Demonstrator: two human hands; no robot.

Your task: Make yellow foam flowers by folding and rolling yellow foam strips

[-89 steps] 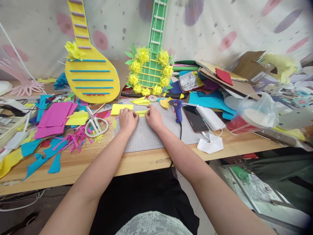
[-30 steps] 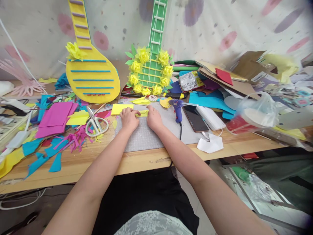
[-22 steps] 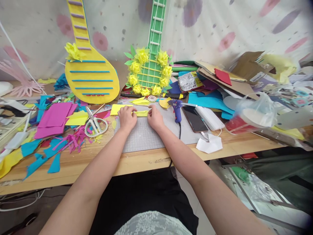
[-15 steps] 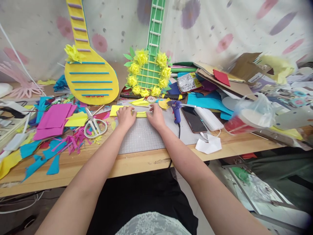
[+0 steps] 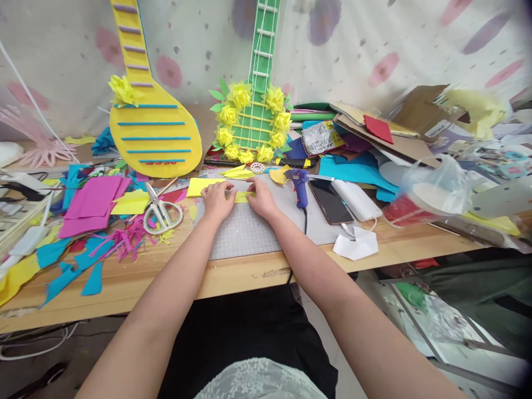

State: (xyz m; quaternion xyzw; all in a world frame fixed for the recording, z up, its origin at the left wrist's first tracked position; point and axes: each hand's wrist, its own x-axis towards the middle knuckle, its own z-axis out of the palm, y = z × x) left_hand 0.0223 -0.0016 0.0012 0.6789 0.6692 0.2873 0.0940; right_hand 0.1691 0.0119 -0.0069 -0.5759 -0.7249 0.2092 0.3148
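Observation:
A narrow strip of yellow crepe paper [image 5: 241, 197] lies on the grey cutting mat [image 5: 245, 235], running between my two hands. My left hand [image 5: 218, 199] has its curled fingers on the strip's left end. On the right end, the bent fingers and thumb of my right hand [image 5: 262, 199] pinch the paper. A flat yellow crepe paper piece [image 5: 199, 187] sticks out to the left of my left hand. Just beyond the hands lie yellow paper pieces [image 5: 238, 171] and a small white disc with holes [image 5: 257, 168].
Scissors [image 5: 161, 213] lie left of the mat, by magenta sheets [image 5: 93, 202] and blue scraps. To the right are a purple glue gun [image 5: 300, 188], a phone [image 5: 330, 202] and a bagged cup [image 5: 419, 202]. Yellow [image 5: 160, 130] and green [image 5: 258, 119] paper instruments stand behind.
My left hand has shifted slightly right, closer to my right hand. More of the yellow strip's width shows between them. Both hands stay on it.

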